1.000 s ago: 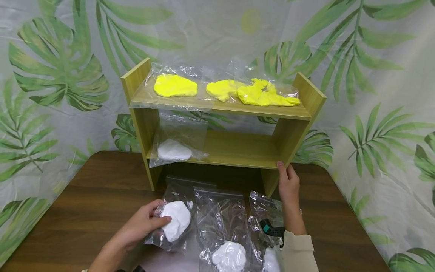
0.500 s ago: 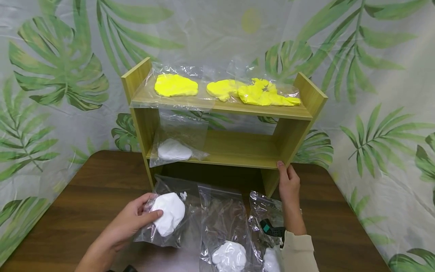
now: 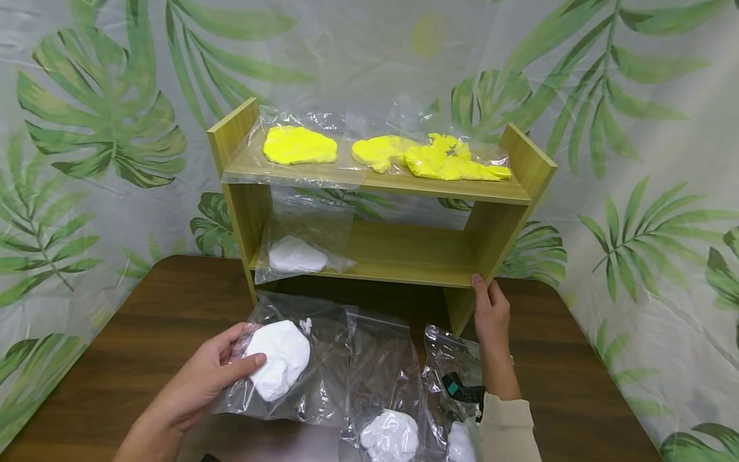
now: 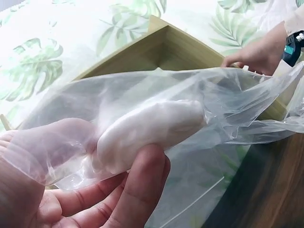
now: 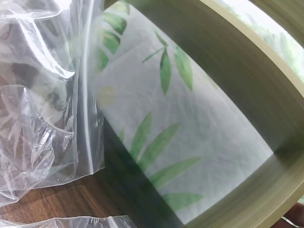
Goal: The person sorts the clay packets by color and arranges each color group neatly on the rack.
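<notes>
My left hand (image 3: pixel 208 369) grips a clear zip bag (image 3: pixel 324 378) with a flattened lump of white clay (image 3: pixel 278 359) inside, in front of the wooden shelf. In the left wrist view, the thumb presses the near face of the lump (image 4: pixel 152 130) through the plastic, the other fingers behind it. My right hand (image 3: pixel 492 317) grips the right side panel of the small two-tier shelf (image 3: pixel 404 250), thumb at the front edge by the lower board. Just a sliver of that hand (image 5: pixel 295 216) shows in the right wrist view's bottom corner.
Bagged yellow clay (image 3: pixel 300 145) lies along the top board. At the lower board's left end sits a bag of white clay (image 3: pixel 296 255). Two more bags with white clay (image 3: pixel 390 436) lie on the dark wooden table (image 3: pixel 110 372) before the shelf. A leaf-print cloth (image 3: pixel 369 58) hangs behind.
My left hand has moved left and slightly up, carrying the bag of white clay away from the neighbouring bag. My right hand stays on the shelf.
</notes>
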`<state>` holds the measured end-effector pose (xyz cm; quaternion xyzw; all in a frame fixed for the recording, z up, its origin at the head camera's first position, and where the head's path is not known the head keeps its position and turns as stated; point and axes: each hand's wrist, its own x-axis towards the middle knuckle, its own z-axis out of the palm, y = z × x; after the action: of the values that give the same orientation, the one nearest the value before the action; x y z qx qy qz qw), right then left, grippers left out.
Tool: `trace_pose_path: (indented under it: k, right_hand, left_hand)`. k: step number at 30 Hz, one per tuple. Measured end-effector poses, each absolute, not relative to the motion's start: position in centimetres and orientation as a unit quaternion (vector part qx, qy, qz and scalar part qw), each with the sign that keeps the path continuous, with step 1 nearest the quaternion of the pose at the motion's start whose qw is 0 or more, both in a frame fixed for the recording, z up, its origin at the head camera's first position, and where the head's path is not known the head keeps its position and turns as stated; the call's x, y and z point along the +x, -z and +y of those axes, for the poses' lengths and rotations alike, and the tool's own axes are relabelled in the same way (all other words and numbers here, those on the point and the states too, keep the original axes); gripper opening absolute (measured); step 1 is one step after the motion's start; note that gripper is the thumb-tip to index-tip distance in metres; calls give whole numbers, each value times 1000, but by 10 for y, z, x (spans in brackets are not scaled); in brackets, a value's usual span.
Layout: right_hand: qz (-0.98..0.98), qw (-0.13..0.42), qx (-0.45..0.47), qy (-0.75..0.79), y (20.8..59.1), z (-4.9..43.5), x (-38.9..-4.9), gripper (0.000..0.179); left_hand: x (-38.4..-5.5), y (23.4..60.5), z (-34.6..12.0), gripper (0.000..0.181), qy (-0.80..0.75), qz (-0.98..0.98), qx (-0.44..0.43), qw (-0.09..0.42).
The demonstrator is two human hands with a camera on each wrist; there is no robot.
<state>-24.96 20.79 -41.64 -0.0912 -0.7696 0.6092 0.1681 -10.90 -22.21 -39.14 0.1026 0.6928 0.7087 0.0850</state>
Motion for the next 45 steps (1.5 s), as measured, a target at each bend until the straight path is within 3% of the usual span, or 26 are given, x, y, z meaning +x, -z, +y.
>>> trace_pose_path:
  k: [16, 25, 34, 41, 45]
  right_hand:
    - [-769, 178, -87, -608, 417, 209, -251, 58]
    - [-771, 184, -88, -604, 418, 209, -252, 58]
    - [-773, 182, -88, -602, 415, 208, -250, 55]
    - [-772, 184, -90, -601, 414, 205, -250, 51]
    - [-772, 186, -91, -600, 414, 206, -249, 52]
  left_hand:
    - [-100, 380, -229, 54, -731, 665, 129, 80]
    - [-99, 378, -229, 49, -747, 644, 125, 108]
    - [-94, 376, -226, 47, -740, 649, 155, 84]
    - [-85, 366, -217, 46, -758, 624, 126, 138]
    - [-85, 361, -210, 47, -762, 616, 150, 131]
